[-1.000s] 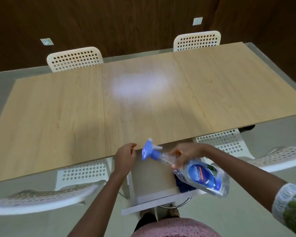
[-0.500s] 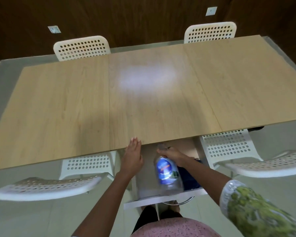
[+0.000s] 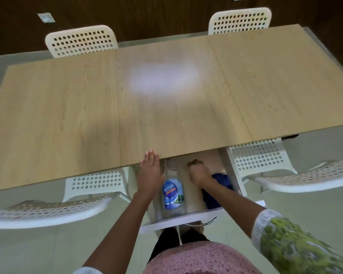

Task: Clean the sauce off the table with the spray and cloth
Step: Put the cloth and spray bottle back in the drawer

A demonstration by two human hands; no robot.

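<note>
Our left hand (image 3: 150,174), fingers straight and together, rests flat on near edge of table (image 3: 67,119). Spray bottle (image 3: 171,191) lies in open drawer (image 3: 183,219) beneath, blue cloth (image 3: 219,186) beside it. Our right hand (image 3: 198,172) curled inside drawer; cannot tell whether it holds anything.

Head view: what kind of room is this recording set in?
Probably a dining or meeting room: a long light-wood table ringed by white perforated plastic chairs, dark wood wall panelling behind, and an open white drawer under the table's edge.
</note>
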